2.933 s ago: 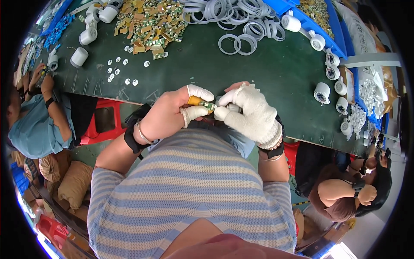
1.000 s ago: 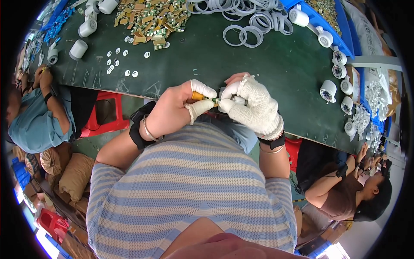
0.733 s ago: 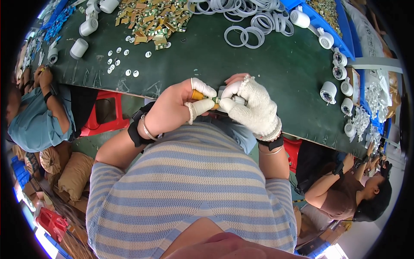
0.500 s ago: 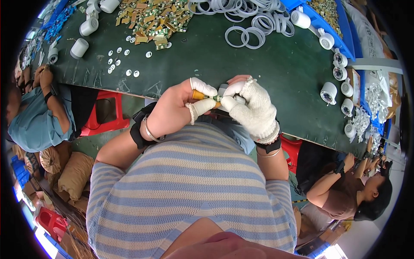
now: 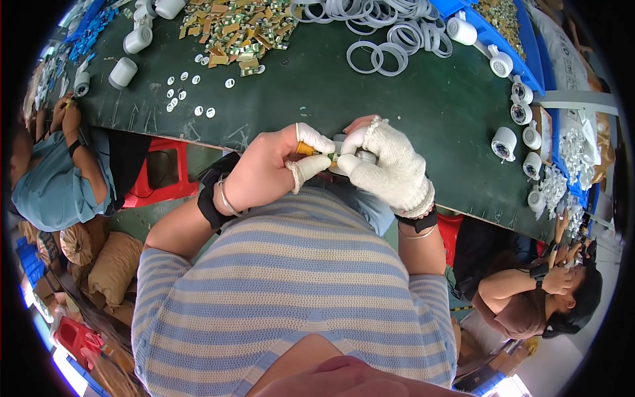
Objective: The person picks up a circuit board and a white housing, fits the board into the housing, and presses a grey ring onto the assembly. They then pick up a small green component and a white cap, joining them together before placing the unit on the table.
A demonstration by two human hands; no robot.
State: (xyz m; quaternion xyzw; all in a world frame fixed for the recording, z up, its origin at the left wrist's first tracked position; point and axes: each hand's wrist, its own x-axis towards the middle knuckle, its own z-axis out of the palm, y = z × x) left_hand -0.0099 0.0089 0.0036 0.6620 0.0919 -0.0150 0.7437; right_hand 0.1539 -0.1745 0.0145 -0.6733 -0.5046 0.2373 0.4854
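Observation:
At the table's near edge, my left hand [image 5: 264,162] pinches a small green circuit board [image 5: 333,157] with a yellow-orange part [image 5: 305,149] between thumb and forefinger, both in white fabric finger covers. My right hand [image 5: 395,165], in a white knit glove with some fingertips bare, closes around a grey-white round housing [image 5: 366,157], mostly hidden by the fingers. The board sits between the two hands, against the gloved fingertips. Whether it touches the housing I cannot tell.
On the green table [image 5: 278,106] lie a heap of circuit boards [image 5: 241,30], grey rings [image 5: 397,49] and white round discs [image 5: 198,110]. White lamp-like housings [image 5: 504,142] line the right side near a blue bin [image 5: 509,49]. Co-workers sit left and right; red stools [image 5: 162,175] stand below.
My hands stay together, with only a slight shift of the fingers and the board. The co-worker on the right has raised a hand to the head.

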